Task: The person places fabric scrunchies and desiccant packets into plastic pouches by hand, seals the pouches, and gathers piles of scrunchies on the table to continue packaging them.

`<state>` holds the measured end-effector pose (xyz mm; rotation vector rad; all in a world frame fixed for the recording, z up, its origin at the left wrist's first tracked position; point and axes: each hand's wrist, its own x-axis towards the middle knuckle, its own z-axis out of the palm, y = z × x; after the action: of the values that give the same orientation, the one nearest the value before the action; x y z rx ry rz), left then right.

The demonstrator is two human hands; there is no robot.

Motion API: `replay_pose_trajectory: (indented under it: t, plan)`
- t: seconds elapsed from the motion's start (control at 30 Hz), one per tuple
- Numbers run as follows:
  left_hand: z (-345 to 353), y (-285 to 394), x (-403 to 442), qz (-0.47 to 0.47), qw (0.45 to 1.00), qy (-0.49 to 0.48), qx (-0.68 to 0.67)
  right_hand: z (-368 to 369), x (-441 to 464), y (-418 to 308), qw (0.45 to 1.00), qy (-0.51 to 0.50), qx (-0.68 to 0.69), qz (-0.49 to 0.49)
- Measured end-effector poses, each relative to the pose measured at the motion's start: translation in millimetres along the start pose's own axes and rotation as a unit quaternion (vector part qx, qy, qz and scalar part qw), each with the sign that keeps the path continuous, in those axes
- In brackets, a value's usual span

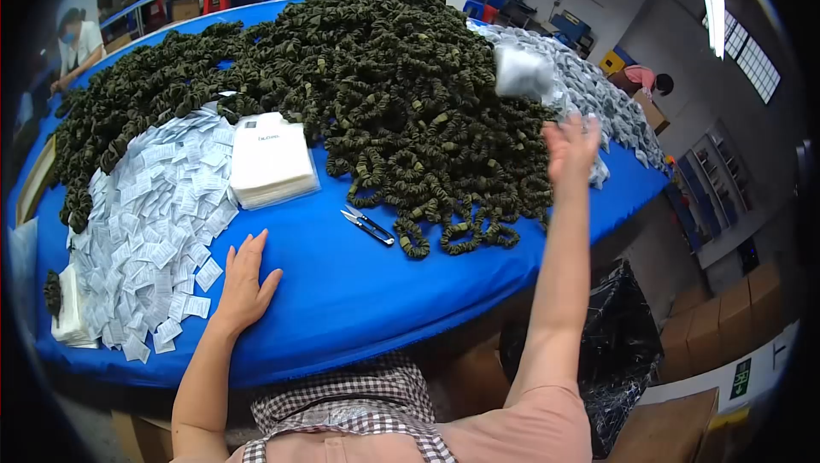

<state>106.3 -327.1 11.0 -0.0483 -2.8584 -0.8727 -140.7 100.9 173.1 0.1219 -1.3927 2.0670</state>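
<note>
My left hand (246, 285) lies flat on the blue tablecloth (342, 301), fingers extended, beside a spread of small white printed packets (158, 232). My right hand (572, 149) reaches out to the right with its fingers apart and nothing in it. Just beyond its fingertips, a blurred whitish packet (523, 73) is in the air, near a heap of clear-wrapped grey-white packets (589, 79). A large mound of dark green, ruffled ring-shaped bands (410, 87) fills the middle. Thread snips (369, 227) lie in front of it. Behind my left hand sits a stack of white printed bags (272, 160).
Another white stack (73, 309) stands at the table's left corner. A co-worker (79, 44) is at the far left, and another person (649, 79) bends at the right by a cardboard box (651, 113). Below the right edge is a black plastic bag (619, 326) beside cartons (722, 326).
</note>
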Motion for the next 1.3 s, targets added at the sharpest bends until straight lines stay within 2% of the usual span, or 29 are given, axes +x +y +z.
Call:
replay_pose_trajectory:
  t: [0.07,0.1,0.17,0.2,0.27,0.3,0.33,0.4,0.5,0.53,0.6,0.67,0.7,0.77,0.83,0.87,0.93,1.0,1.03,1.1,1.13,1.27,1.3]
  plan:
    - [2.4,-2.7,3.3,0.004,1.000,0.018,0.006,-26.4,29.1,-16.2,0.995,0.090,-0.036,-0.006]
    - [3.0,-4.4,4.4,0.002,1.000,0.029,0.009,-37.9,24.6,-18.0,0.999,0.021,-0.048,-0.008]
    - [2.0,-3.5,2.5,0.014,0.999,0.043,0.026,-37.9,-5.1,-5.4,0.995,-0.046,-0.072,0.044]
    - [-2.7,1.4,3.7,0.035,0.996,0.057,0.055,-32.3,-27.7,1.6,0.990,-0.065,-0.102,0.072]
    - [-5.9,-1.9,7.3,0.092,0.993,0.074,0.028,-20.2,-77.4,37.5,0.975,-0.128,-0.133,0.124]
    - [2.8,-10.7,6.6,0.111,0.986,0.117,0.049,-13.4,-104.1,47.3,0.958,-0.186,-0.159,0.150]
    - [1.8,-15.1,7.1,0.117,0.988,0.099,0.033,-4.3,-127.5,57.3,0.944,-0.228,-0.200,0.131]
    - [10.3,-17.5,7.0,0.083,0.987,0.085,0.105,18.3,-165.9,75.2,0.917,-0.292,-0.238,0.131]
    - [13.0,-18.6,2.3,0.047,0.997,0.048,0.043,65.3,-216.2,76.8,0.875,-0.412,-0.226,0.117]
    - [13.0,-19.1,2.6,0.041,0.997,0.053,0.044,78.0,-223.6,77.4,0.872,-0.419,-0.223,0.117]
    - [12.4,-23.9,4.1,0.050,0.998,0.042,-0.017,103.1,-232.8,84.2,0.802,-0.534,-0.263,0.044]
    - [-2.0,-24.4,-0.6,0.043,0.993,0.023,-0.107,127.3,-231.7,90.0,0.794,-0.550,-0.255,0.048]
    - [-26.2,-19.2,-3.7,0.039,0.993,0.031,-0.103,144.8,-228.3,94.2,0.784,-0.566,-0.249,0.050]
    - [-80.4,-15.7,-17.0,0.075,0.954,0.006,-0.290,185.1,-226.8,108.5,0.764,-0.600,-0.231,0.058]
    - [-131.7,-42.4,-17.0,0.123,0.960,0.077,-0.240,228.4,-219.9,123.8,0.742,-0.616,-0.243,0.105]
    - [-154.8,-60.7,-17.3,0.074,0.954,0.088,-0.276,251.3,-218.1,134.5,0.739,-0.619,-0.243,0.108]
    - [-203.4,-100.3,-16.2,-0.020,0.958,0.134,-0.254,301.5,-216.3,155.4,0.741,-0.632,-0.220,0.049]
    - [-242.6,-139.4,-16.0,-0.146,0.903,0.184,-0.360,351.3,-219.0,165.1,0.745,-0.631,-0.199,0.083]
    - [-252.4,-164.7,-12.7,-0.143,0.875,0.243,-0.394,371.6,-219.4,172.4,0.745,-0.630,-0.201,0.087]
    - [-275.9,-210.3,-10.4,-0.147,0.858,0.330,-0.366,408.2,-217.4,189.1,0.757,-0.615,-0.169,0.144]
    - [-290.4,-227.5,-10.6,-0.149,0.858,0.325,-0.369,424.9,-216.2,192.8,0.758,-0.612,-0.172,0.148]
    - [-355.9,-285.3,-9.1,-0.329,0.847,0.280,-0.310,486.2,-208.9,198.7,0.779,-0.555,-0.167,0.238]
    - [-369.9,-299.7,-6.6,-0.328,0.849,0.274,-0.310,499.1,-206.2,202.4,0.782,-0.550,-0.169,0.240]
